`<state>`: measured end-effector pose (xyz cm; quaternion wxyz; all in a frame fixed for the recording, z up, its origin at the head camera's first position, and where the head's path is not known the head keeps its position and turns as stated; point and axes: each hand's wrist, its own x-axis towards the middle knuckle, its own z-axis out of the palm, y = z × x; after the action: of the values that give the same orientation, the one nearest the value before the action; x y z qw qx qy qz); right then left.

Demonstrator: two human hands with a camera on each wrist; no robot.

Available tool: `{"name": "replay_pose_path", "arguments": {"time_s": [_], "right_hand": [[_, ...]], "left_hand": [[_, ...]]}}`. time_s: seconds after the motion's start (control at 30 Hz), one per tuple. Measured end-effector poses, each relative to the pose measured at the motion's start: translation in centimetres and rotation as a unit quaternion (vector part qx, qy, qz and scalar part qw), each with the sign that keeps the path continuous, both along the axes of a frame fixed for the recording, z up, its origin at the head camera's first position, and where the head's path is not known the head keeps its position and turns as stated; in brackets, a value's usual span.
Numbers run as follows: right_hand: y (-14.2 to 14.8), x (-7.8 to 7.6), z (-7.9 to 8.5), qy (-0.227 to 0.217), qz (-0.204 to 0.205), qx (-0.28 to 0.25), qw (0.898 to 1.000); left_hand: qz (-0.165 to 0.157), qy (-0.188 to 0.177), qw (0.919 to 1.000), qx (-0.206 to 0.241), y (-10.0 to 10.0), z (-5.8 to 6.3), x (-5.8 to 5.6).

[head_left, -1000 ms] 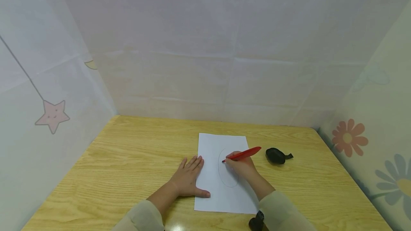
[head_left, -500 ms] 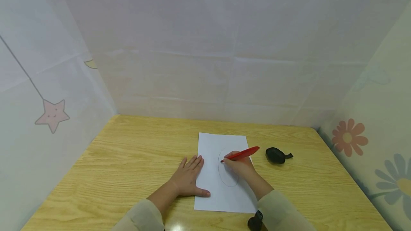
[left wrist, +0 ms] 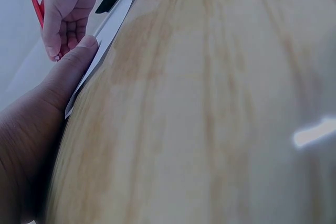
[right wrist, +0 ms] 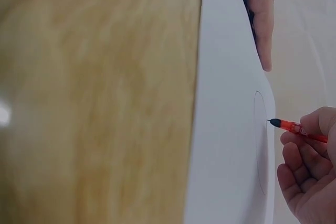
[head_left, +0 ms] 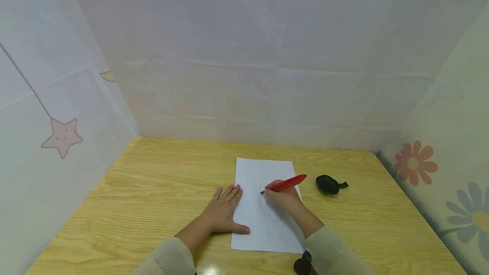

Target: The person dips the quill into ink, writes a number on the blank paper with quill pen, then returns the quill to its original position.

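A white sheet of paper point(head_left: 250, 243) lies on the wooden table and carries a thin drawn oval outline point(head_left: 260, 207). My left hand point(head_left: 223, 214) rests flat over the sheet's left edge, fingers spread and thumb on the paper. A red pen point(head_left: 289, 182) with a dark tip and a broad, feather-like back end is pinched between the fingers and thumb of my right hand point(head_left: 286, 199). Its tip is at the left side of the oval. In the right wrist view the pen point(right wrist: 289, 126) points at the sheet, the oval point(right wrist: 256, 145) close by. The right hand hides part of the oval.
A rounded black object with a short tab point(head_left: 327, 185) lies right of the paper. Another small black item point(head_left: 303, 264) is beside my right sleeve at the front. Pale printed cloth point(head_left: 244, 96) walls in the table point(head_left: 172, 169) at the back and sides.
My right hand and the red pen have shifted slightly left, bringing the tip from inside the oval to its left side. My left hand stays in place on the paper.
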<state>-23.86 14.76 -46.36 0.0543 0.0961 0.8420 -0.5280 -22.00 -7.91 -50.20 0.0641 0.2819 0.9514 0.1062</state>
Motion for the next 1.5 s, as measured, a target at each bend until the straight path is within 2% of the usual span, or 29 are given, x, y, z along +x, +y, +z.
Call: {"name": "replay_pose_path", "arguments": {"time_s": [0.33, 0.73, 1.0, 1.27, 1.33, 1.5], "right_hand": [[-0.3, 0.3, 0.3, -0.002, 0.009, 0.007, 1.0], [-0.2, 0.4, 0.3, -0.012, -0.006, 0.0, 1.0], [0.3, 0.3, 0.8, -0.006, -0.041, -0.057, 0.997], [1.6, -0.1, 0.7, -0.003, -0.05, -0.094, 0.994], [2.0, -0.2, 0.7, -0.002, -0.053, -0.124, 0.991], [2.5, -0.4, 0.7, 0.011, -0.06, -0.135, 0.989]], "left_hand": [[-0.001, -0.004, 1.0, 0.002, 0.0, 0.3, 0.0], [0.004, -0.004, 1.0, -0.006, 0.2, 0.1, 0.0], [0.004, -0.003, 0.9999, -0.01, 0.2, 0.1, 0.1], [0.001, -0.001, 1.0, -0.003, 0.1, 0.1, 0.1], [0.001, 0.001, 1.0, -0.004, 0.1, 0.0, 0.1], [-0.001, 0.002, 1.0, -0.002, 0.0, 0.1, 0.1]]}}
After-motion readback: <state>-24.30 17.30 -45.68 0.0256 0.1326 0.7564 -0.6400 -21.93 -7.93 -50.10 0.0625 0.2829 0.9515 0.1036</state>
